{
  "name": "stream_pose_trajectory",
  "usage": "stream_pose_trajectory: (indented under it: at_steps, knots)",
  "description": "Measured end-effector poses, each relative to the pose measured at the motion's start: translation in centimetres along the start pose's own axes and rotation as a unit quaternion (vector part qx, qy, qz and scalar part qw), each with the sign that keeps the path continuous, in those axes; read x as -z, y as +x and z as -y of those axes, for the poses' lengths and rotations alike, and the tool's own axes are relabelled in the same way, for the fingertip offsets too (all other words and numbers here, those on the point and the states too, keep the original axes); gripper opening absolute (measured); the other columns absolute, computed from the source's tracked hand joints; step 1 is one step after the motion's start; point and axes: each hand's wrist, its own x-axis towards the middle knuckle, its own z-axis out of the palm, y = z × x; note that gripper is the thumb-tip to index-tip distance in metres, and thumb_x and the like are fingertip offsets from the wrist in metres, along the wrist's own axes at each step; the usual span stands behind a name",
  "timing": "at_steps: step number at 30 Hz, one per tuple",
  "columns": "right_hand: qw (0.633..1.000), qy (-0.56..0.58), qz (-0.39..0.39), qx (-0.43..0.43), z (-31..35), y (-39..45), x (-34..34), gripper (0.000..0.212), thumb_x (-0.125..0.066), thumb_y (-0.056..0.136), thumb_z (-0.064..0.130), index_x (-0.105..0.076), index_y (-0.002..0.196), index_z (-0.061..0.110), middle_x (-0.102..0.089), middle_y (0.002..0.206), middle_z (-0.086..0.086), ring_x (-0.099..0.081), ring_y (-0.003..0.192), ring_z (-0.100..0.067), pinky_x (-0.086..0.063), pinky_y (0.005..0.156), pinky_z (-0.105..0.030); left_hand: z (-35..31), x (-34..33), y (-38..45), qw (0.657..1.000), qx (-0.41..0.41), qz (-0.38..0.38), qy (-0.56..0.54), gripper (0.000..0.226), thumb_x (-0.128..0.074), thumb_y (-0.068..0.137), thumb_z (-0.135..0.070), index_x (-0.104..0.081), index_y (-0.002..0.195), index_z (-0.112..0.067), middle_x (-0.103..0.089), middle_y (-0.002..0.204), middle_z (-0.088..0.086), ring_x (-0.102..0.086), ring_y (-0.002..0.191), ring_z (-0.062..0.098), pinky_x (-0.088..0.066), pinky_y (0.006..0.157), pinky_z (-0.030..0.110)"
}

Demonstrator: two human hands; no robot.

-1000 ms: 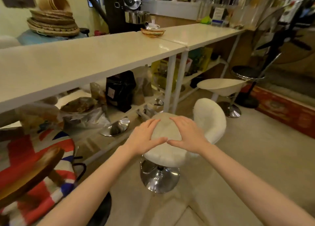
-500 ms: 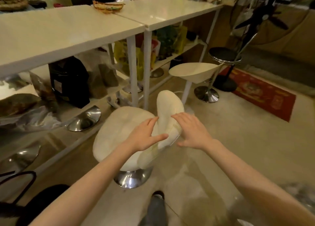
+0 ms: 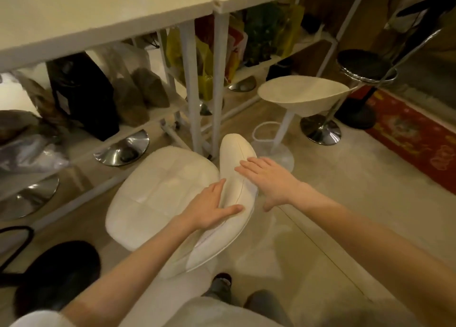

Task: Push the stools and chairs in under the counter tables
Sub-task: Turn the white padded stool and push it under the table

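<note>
Head view: both flat hands, left hand (image 3: 209,207) and right hand (image 3: 269,182), press the white chair (image 3: 158,193) backrest; push low, straight between table legs (image 3: 191,84).

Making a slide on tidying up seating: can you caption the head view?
Both hands, left and right, press flat on a white padded chair's backrest beside the counter table.

White padded stool (image 3: 158,193) with a low curved backrest, upright on the floor, its far edge just beside the white legs of the counter tables (image 3: 103,13). To its far right, a cream bowl-shaped stool (image 3: 302,93) on a white pedestal and a black round stool (image 3: 362,65), both outside the tables.
</note>
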Motion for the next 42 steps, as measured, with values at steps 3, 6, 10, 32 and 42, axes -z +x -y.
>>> stream_pose_trajectory:
  at_steps: [3,6,10,32,42]
  knots:
    - [0.997,-0.032,0.011,0.063,-1.0,1.8,0.0,0.121,-0.082,0.059,0.043,-0.005,0.148,0.017,-0.008,0.157,-0.007,-0.005,0.143,-0.024,-0.004,0.115,-0.039,-0.1,-0.4,0.6,0.999,0.048,0.01,-0.018,0.097,-0.05,0.078,-0.068,-0.008,0.148,-0.016,-0.016,0.156,0.004,-0.021,0.139,0.019,-0.021,0.11,0.034]
    - [0.99,-0.054,0.027,0.131,-1.8,3.3,-0.5,0.118,-0.081,0.06,0.044,-0.006,0.148,0.017,-0.008,0.157,-0.007,-0.005,0.143,-0.022,-0.003,0.115,-0.039,-0.9,-1.3,0.8,0.994,0.087,0.0,-0.061,0.097,-0.051,0.078,-0.068,-0.008,0.148,-0.017,-0.02,0.155,0.004,-0.026,0.138,0.02,-0.023,0.109,0.033]
    - [0.972,-0.079,0.024,0.221,-3.5,5.0,-0.9,0.113,-0.08,0.06,0.044,-0.013,0.147,0.017,-0.019,0.154,-0.006,-0.01,0.142,-0.021,-0.001,0.114,-0.04,-2.6,-2.9,1.0,0.987,0.143,-0.01,-0.078,0.105,-0.047,0.065,-0.077,-0.016,0.146,-0.018,-0.04,0.145,0.005,-0.043,0.124,0.022,-0.036,0.102,0.039]
    - [0.882,-0.037,-0.148,0.446,-6.0,9.2,-3.9,0.058,-0.082,0.033,0.01,-0.058,0.086,0.005,-0.062,0.079,-0.01,-0.059,0.071,-0.029,-0.048,0.071,-0.033,-7.2,-9.3,0.5,0.863,0.363,-0.272,0.223,0.08,-0.086,0.038,-0.038,-0.053,0.107,-0.015,-0.067,0.084,0.006,-0.062,0.067,0.028,-0.048,0.065,0.037]
    - [0.884,-0.03,-0.154,0.441,-5.5,11.5,-2.7,0.061,-0.086,0.032,0.012,-0.059,0.085,0.006,-0.063,0.077,-0.01,-0.06,0.069,-0.028,-0.049,0.069,-0.033,-5.0,-7.4,1.1,0.859,0.365,-0.272,0.235,0.077,-0.086,0.047,-0.039,-0.054,0.113,-0.017,-0.066,0.093,0.005,-0.062,0.078,0.027,-0.049,0.074,0.041]
